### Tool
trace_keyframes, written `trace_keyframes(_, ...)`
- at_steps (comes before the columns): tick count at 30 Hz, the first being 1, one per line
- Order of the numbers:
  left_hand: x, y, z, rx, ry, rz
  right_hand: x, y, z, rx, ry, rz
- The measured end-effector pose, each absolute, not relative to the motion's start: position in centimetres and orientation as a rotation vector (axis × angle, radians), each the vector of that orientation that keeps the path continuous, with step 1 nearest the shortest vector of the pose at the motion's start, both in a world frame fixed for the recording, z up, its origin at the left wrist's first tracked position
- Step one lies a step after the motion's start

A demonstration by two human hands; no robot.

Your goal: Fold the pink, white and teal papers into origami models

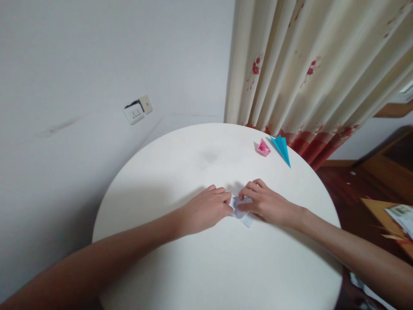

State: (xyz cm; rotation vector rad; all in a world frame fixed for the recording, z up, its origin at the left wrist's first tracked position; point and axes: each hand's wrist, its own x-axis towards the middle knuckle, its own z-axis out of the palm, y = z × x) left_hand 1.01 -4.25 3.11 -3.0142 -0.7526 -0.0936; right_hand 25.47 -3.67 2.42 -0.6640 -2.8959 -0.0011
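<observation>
A small piece of folded white paper (pixel 241 212) is between my two hands, just above or on the round white table (pixel 200 267). My left hand (pixel 209 208) has its fingers curled and pinches the paper's left side. From the right, my right hand (pixel 263 201) grips the paper with thumb and bent fingers. Parts of the paper are covered by my fingertips, so its full shape is hidden. Farther back on the table lie a pink folded paper piece (pixel 263 147) and a blue paper plane (pixel 282 150), both apart from my hands.
A white wall with a socket plate (pixel 134 113) stands behind the table on the left. The cream curtain (pixel 290 64) with red flowers hangs close to the table's far right edge. At the right, papers (pixel 402 218) lie on a low brown surface.
</observation>
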Motion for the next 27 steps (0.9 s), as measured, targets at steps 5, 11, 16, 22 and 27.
trace_keyframes(5,1.2,-4.2,3.2,-3.036,-0.813,-0.064,25.7,-3.7,2.3,-0.703,-2.914,0.060)
trace_keyframes(11,1.1,-3.7,2.9,-3.134,-1.018,-0.125,25.4,-3.8,2.0,-0.881,-2.782,0.228)
trace_keyframes(16,0.8,-3.3,2.8,-3.189,-1.136,-0.062,25.5,-3.8,1.8,-1.027,-2.707,0.334)
trace_keyframes(22,0.5,-3.4,2.4,-3.134,-1.184,-0.133,25.6,-3.8,0.8,-1.158,-2.683,0.355)
trace_keyframes(27,0.2,-3.4,2.1,-3.160,-1.147,-0.134,25.7,-3.9,0.7,-1.166,-2.682,0.393)
